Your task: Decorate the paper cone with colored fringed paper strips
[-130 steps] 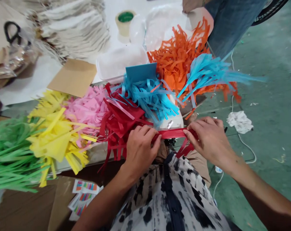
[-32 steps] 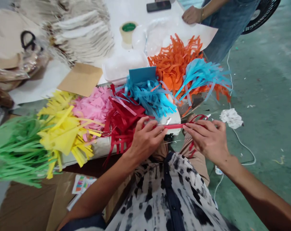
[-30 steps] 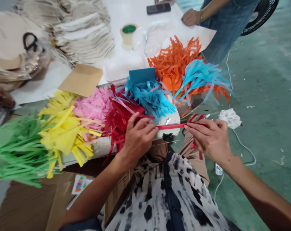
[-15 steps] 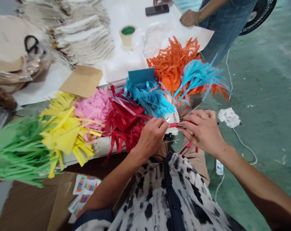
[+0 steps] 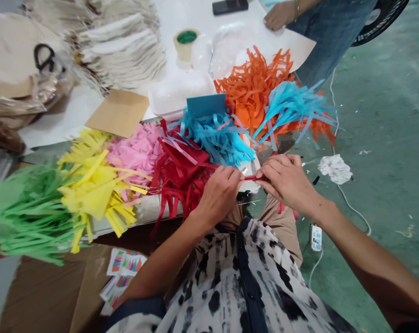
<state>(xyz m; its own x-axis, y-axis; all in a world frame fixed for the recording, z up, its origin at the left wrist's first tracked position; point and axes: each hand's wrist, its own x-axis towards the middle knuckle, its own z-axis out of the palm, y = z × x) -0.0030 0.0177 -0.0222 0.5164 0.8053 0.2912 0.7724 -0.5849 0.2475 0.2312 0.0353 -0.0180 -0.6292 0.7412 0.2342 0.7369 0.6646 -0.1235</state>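
My left hand (image 5: 218, 194) and my right hand (image 5: 286, 180) pinch the two ends of a rolled red paper strip (image 5: 251, 178), fingertips almost touching, just above my lap at the table's near edge. Loose red fringe ends (image 5: 286, 210) hang under my right hand. The pile of red fringed paper (image 5: 178, 173) lies right beside my left hand. Behind it sit blue fringe (image 5: 216, 136) and a blue card (image 5: 206, 105).
Fringed paper piles line the table: green (image 5: 25, 212), yellow (image 5: 91, 185), pink (image 5: 136, 150), orange (image 5: 251, 88), more blue (image 5: 292, 106). A tape roll (image 5: 185, 44), brown card (image 5: 117, 113), phone (image 5: 230, 6) and another person's hand (image 5: 279, 15) are beyond. Crumpled paper (image 5: 334, 167) lies on the floor.
My hands have come together along the red strip, from well apart to nearly touching. The visible stretch of strip between them has shrunk to a short piece.
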